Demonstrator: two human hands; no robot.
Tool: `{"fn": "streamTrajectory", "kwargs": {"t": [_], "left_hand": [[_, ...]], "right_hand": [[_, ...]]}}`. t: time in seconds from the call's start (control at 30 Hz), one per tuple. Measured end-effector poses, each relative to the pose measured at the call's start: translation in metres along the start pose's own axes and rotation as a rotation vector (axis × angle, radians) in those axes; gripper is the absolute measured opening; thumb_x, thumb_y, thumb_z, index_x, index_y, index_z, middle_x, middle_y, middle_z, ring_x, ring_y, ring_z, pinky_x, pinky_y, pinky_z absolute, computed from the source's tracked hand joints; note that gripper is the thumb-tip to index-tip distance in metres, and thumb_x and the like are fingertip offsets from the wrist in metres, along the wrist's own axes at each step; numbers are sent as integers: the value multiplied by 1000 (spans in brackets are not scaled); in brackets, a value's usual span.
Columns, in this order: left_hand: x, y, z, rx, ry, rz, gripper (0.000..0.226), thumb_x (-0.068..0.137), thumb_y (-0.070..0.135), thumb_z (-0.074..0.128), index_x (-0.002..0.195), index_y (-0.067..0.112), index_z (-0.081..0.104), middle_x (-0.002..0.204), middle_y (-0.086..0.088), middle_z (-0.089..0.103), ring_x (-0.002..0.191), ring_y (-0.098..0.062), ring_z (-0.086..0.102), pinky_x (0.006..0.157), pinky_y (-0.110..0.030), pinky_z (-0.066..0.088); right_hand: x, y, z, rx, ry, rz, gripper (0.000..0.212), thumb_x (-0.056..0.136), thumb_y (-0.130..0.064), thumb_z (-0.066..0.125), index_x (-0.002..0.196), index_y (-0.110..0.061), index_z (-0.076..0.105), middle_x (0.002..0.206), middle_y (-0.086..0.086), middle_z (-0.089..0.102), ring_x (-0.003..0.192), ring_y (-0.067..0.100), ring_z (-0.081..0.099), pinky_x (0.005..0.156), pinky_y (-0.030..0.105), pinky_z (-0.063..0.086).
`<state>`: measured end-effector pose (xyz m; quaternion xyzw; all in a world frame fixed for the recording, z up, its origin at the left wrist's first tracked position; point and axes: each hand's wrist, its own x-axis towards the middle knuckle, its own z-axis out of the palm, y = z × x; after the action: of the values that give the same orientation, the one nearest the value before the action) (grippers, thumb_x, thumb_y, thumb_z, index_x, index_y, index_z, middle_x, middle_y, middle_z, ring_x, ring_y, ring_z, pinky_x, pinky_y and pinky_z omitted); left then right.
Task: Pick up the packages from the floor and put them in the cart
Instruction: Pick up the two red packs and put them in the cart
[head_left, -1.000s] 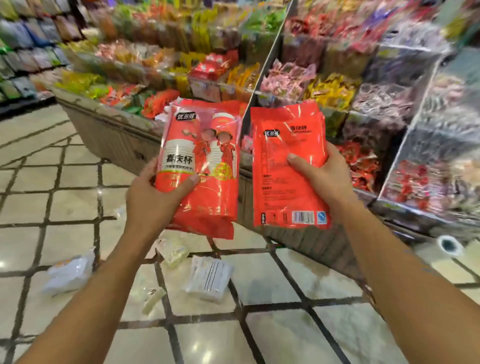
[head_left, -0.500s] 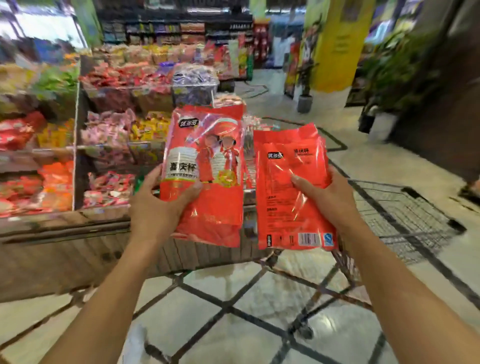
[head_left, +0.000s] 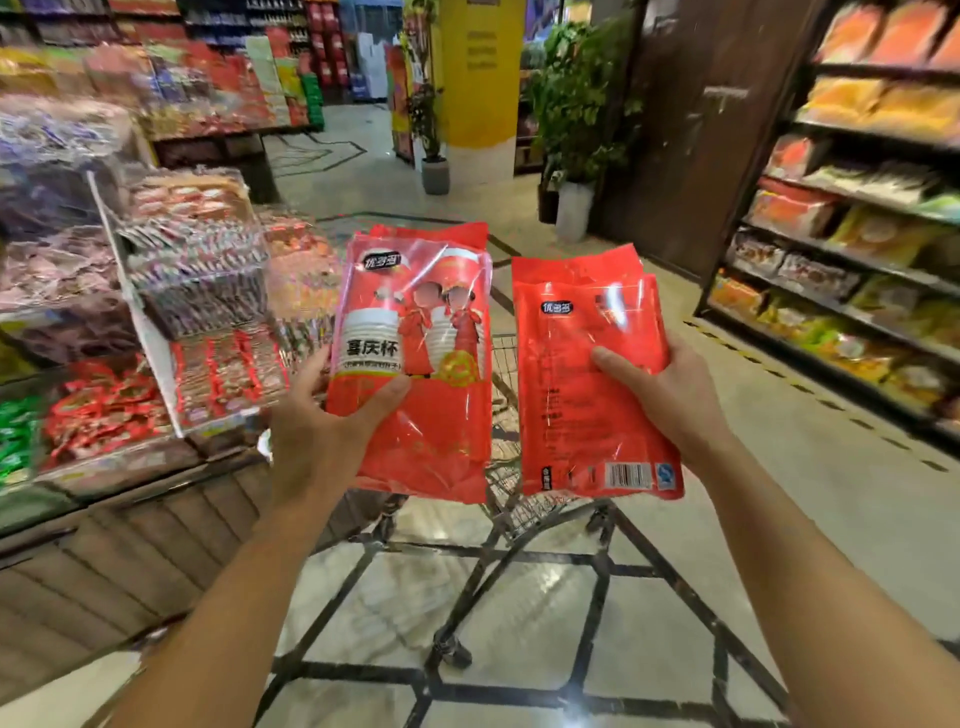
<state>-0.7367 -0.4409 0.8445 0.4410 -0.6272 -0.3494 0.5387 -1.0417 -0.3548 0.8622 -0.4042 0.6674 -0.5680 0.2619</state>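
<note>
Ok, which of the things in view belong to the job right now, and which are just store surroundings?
Job:
- red package with the printed front, gripped by the left hand
- red package showing its barcode side, gripped by the right hand
- wire cart, mostly hidden behind the packages

Surroundings:
- snack bins on the left
- shelves on the right
- potted plant
- yellow pillar
</note>
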Motion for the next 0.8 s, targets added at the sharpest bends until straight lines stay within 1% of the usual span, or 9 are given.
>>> {"fn": "streamTrajectory", "kwargs": {"t": [0.07,0.13,0.2,0.3,0.47,0.53,0.6,0.73,0.8], "left_hand": [[11,-3,36,-10,-18,-21,44,67,59,86,91,79,56,81,47,66,73,19,67,52,-4,49],[25,-14,69,-52,1,-58,44,61,64,85,97,72,60,86,41,70,76,11,71,54,-9,53],[43,-28,101,-79,14,-100,58,54,69,87,107,64,64,90,34,74,78,6,74,55,-13,56],[73,-55,148,-100,17,-153,82,47,73,90,120,42,68,101,13,79,88,-6,77,65,-29,62],[128,-107,222,-95,67,-200,61,45,77,87,101,62,66,93,32,75,81,5,74,59,-11,55],[152,-127,248,-90,80,-249,58,46,73,89,98,63,66,93,28,76,82,3,75,63,-17,58],[172,-146,271,-86,110,-302,58,49,64,91,101,55,68,96,16,79,86,-3,76,71,-26,59],[206,-177,304,11,155,-371,62,61,51,93,113,50,61,99,17,73,77,12,70,57,-5,50],[219,-194,314,57,187,-403,71,64,50,93,126,44,57,102,16,71,79,10,70,59,-7,50]], "right_hand": [[21,14,-29,20,28,17,37,83,-41,90,111,-41,65,114,2,81,94,25,83,87,51,68],[46,28,-52,19,64,28,43,83,-41,90,119,-36,68,113,1,82,91,22,83,85,48,68],[75,43,-70,-7,95,32,54,82,-42,89,130,-26,67,114,2,81,90,21,83,83,43,69],[124,70,-87,-26,89,60,52,84,-40,88,129,-24,66,112,5,81,92,26,82,87,50,67],[233,117,-89,-19,37,109,42,84,-37,89,119,-28,67,110,9,82,90,29,83,87,55,67],[280,136,-81,3,5,146,41,84,-34,90,118,-25,69,109,11,83,92,32,83,89,57,66],[323,155,-70,20,-32,173,42,82,-34,93,116,-22,72,108,11,83,96,34,82,92,59,64],[390,185,-45,-8,-99,181,58,67,-50,93,114,-22,75,100,-4,85,89,19,84,85,46,68],[419,199,-32,-20,-154,197,71,60,-58,91,119,-23,73,100,-3,85,87,15,83,81,39,67]]}}
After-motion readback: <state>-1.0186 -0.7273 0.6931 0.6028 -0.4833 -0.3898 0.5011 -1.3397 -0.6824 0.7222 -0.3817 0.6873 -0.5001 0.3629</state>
